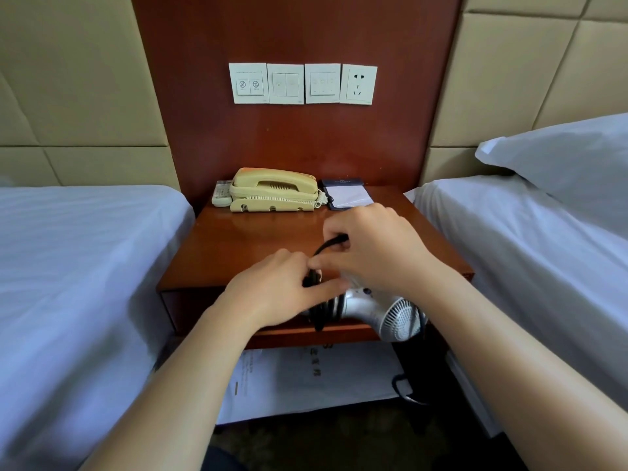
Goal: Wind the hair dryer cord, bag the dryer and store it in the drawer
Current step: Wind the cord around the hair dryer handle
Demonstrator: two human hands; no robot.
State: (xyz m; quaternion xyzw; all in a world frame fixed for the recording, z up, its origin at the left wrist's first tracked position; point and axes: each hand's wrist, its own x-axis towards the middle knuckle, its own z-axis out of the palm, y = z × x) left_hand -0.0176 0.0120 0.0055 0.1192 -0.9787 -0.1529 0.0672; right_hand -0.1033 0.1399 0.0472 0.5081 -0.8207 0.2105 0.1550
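Black cord [331, 244] looks mostly wound. Several turns sit round the handle of the silver dryer [377, 309], with a short tail left.

- **Dryer:** held just off the front edge of the wooden surface [255, 246], at 6 o'clock from the phone [273, 190]. Its rear grille faces the camera.
- **Left hand** [272, 290]: fingers [326, 286] curled over the coil, pinning the turns to the handle.
- **Right hand** [373, 249]: at 1 o'clock from the left, fingers closed on the free end. The plug is mostly hidden in the hand, so can't tell how it sits.

Step in hand, by the look of it: last turn or two, then secure the tail. To do it well:
- The left hand should hold the coil until the tail is tucked, otherwise the turns will likely spring loose.
- Lay the turns side by side at even tension, with no crossing.
- Leave some slack where the cord exits the handle. A tight bend there is the probable failure point.
- Tuck the plug end under the last turn, so nothing snags the bag.

White bag [306, 379] lies on the floor at 6 o'clock of the dryer, under the surface, and needs a free hand next. Drawer [190, 311] sits just below the surface edge at 9 o'clock of the dryer. Can't tell if it's open.
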